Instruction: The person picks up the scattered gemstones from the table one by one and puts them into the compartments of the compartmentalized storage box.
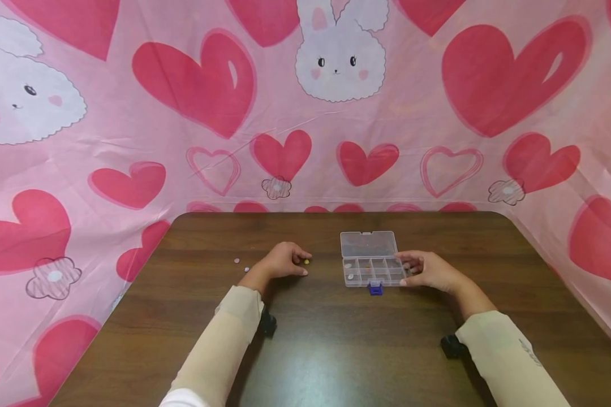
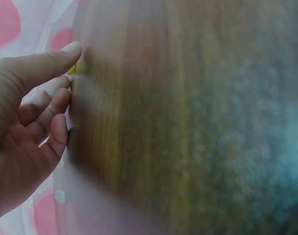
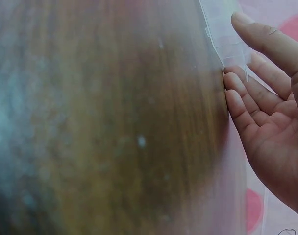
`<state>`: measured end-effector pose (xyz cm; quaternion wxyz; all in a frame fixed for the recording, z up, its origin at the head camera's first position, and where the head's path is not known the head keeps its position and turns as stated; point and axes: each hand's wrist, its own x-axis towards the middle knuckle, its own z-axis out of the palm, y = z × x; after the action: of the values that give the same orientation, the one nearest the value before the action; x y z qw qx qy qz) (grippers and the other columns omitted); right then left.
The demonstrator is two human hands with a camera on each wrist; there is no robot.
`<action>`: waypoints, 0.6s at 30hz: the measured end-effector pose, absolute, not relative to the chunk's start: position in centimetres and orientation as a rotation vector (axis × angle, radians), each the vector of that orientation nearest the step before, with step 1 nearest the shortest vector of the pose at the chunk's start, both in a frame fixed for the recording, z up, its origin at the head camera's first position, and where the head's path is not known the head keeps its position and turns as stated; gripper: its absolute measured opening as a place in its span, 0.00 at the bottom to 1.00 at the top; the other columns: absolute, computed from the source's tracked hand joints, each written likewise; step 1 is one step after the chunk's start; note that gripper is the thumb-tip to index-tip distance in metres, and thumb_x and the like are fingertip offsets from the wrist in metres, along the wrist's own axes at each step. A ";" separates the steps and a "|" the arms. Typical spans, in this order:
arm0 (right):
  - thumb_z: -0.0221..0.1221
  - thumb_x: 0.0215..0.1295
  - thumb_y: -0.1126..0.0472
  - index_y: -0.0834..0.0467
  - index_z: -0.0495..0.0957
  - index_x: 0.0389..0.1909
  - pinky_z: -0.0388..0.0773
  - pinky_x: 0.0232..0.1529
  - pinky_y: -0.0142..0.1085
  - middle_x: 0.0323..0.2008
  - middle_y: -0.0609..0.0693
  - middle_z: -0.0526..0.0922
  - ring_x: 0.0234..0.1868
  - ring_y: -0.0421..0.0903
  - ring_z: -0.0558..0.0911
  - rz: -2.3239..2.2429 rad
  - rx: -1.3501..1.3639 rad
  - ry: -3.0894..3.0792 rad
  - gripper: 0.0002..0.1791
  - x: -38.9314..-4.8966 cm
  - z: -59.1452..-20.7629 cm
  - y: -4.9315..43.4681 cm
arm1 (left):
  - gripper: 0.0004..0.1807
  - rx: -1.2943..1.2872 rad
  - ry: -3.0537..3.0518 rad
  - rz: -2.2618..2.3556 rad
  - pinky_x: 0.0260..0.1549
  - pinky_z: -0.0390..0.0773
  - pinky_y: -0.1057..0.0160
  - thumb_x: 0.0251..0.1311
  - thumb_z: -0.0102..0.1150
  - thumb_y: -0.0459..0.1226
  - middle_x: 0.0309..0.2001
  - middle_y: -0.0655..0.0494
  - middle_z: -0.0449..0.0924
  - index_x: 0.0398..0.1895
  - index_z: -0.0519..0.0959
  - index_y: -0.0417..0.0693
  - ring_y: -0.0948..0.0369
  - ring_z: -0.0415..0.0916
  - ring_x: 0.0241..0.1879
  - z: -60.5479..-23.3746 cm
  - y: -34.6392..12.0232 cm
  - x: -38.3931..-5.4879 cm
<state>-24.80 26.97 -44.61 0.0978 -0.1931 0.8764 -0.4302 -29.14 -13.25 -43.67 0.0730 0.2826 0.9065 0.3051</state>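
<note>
A clear plastic organizer box [image 1: 371, 270] lies on the brown table [image 1: 336, 339] with its lid [image 1: 368, 243] folded back and a blue latch [image 1: 375, 289] at the front. Small beads sit in some compartments. My right hand [image 1: 427, 270] holds the box's right end [image 3: 227, 44], thumb [image 3: 257, 32] over the rim and fingers against its side. To the box's left, my left hand [image 1: 284, 262] rests on the table and pinches a yellow bead [image 1: 306, 261] between thumb and index finger. The left wrist view shows the bead [image 2: 70, 70] under the thumb tip [image 2: 70, 49].
Two small pale pink beads [image 1: 236, 260] [image 1: 246, 269] lie on the table left of my left hand. A pink cloth with hearts and rabbits [image 1: 305, 113] hangs behind and around the table. Black wrist mounts [image 1: 267, 323] [image 1: 450, 346] sit under both sleeves.
</note>
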 end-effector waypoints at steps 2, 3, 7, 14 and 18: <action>0.74 0.51 0.60 0.68 0.71 0.62 0.76 0.48 0.36 0.52 0.62 0.79 0.49 0.54 0.77 -1.275 -0.577 2.596 0.38 -24.8 -44.6 27.0 | 0.19 0.862 2.735 0.920 0.40 0.77 0.64 0.47 0.76 0.35 0.39 0.54 0.84 0.46 0.86 0.44 0.60 0.77 0.37 -43.8 -13.3 -29.2; 0.74 0.51 0.60 0.68 0.71 0.62 0.76 0.48 0.36 0.52 0.62 0.79 0.49 0.54 0.77 -1.274 -0.578 2.597 0.38 -24.8 -44.6 27.0 | 0.18 0.872 2.740 0.924 0.39 0.77 0.64 0.48 0.76 0.34 0.39 0.54 0.84 0.45 0.87 0.43 0.60 0.77 0.37 -43.9 -13.3 -29.3; 0.74 0.51 0.60 0.68 0.71 0.62 0.76 0.48 0.36 0.53 0.63 0.79 0.49 0.55 0.77 -1.270 -0.585 2.597 0.38 -24.8 -44.6 27.1 | 0.14 0.911 2.774 0.948 0.35 0.75 0.67 0.49 0.75 0.34 0.36 0.54 0.83 0.42 0.87 0.42 0.62 0.75 0.33 -44.4 -13.3 -29.5; 0.74 0.51 0.59 0.68 0.71 0.62 0.76 0.48 0.36 0.53 0.63 0.78 0.49 0.55 0.77 -1.271 -0.584 2.591 0.38 -24.8 -44.6 27.0 | 0.09 0.909 2.834 1.004 0.34 0.76 0.67 0.49 0.74 0.33 0.34 0.54 0.84 0.36 0.89 0.43 0.60 0.77 0.34 -45.1 -13.1 -29.7; 0.74 0.51 0.59 0.67 0.71 0.62 0.76 0.48 0.36 0.53 0.62 0.78 0.49 0.55 0.77 -1.271 -0.570 2.592 0.38 -24.8 -44.7 27.0 | 0.07 0.877 2.849 1.002 0.39 0.76 0.64 0.51 0.73 0.34 0.35 0.55 0.84 0.34 0.89 0.45 0.59 0.78 0.38 -45.3 -13.0 -29.6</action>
<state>-24.83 27.05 -44.65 0.0991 -0.1926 0.8765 -0.4299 -29.64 -13.01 -45.27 -0.0017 0.2790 0.9059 0.3187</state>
